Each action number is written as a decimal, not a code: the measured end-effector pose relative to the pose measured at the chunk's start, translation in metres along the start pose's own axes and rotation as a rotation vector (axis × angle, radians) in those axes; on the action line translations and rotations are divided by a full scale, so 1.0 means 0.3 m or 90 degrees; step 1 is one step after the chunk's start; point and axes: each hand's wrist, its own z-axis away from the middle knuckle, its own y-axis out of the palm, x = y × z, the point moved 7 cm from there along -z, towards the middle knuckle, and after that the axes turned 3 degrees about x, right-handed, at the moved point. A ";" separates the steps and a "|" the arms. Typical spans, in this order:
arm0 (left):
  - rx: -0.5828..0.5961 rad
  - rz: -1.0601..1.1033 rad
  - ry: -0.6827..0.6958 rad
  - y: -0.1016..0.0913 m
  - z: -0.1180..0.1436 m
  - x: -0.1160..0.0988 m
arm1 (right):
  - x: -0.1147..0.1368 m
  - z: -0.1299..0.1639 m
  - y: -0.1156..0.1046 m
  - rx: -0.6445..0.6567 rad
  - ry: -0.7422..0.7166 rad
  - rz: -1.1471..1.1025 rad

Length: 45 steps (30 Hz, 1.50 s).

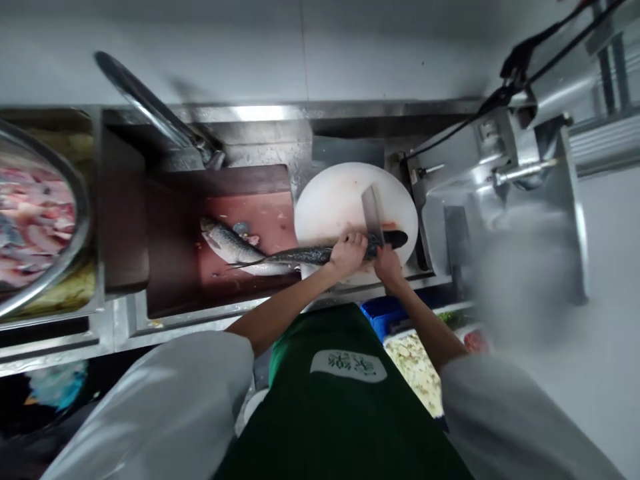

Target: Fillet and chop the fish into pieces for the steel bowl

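I see my left hand pressing a long dark silvery fish onto the round white cutting board. My right hand grips a steel cleaver. No cut is visible yet. At 9 o'clock a second silver fish waits uncut.

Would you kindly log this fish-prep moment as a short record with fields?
Setting: steel sink counter
Board: round white cutting board, stained red
Left hand: pressing down on dark fish lying across the board
Right hand: grip closed on cleaver, blade over the fish
Second fish: in the sink basin, left of the board
Far left: metal bowl of cut fish pieces
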 end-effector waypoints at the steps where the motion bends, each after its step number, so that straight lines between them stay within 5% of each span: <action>1: -0.002 0.002 -0.009 -0.002 0.001 0.005 | 0.007 -0.021 -0.007 -0.022 0.012 0.000; 13: -0.009 0.040 -0.016 -0.016 0.012 0.016 | -0.030 -0.041 0.053 -0.087 0.009 -0.042; 17: 0.004 0.058 0.041 -0.022 -0.002 -0.002 | -0.031 -0.061 0.051 -0.109 -0.009 -0.085; 23: 0.082 0.035 0.058 -0.006 -0.048 -0.014 | -0.051 -0.028 0.099 -0.058 0.033 -0.104; 28: 0.150 0.002 -0.002 0.001 -0.018 0.006 | -0.030 -0.081 0.065 -0.073 -0.009 -0.118; 35: 0.143 -0.054 0.016 -0.023 0.050 -0.007 | -0.069 -0.070 0.068 -0.085 0.005 -0.151; 41: 0.137 -0.083 -0.013 -0.006 0.047 -0.023 | -0.016 0.024 0.131 -0.035 -0.017 -0.161; 45: 0.143 -0.084 -0.012 0.003 0.039 -0.024 | -0.007 -0.005 0.125 -0.018 -0.027 -0.172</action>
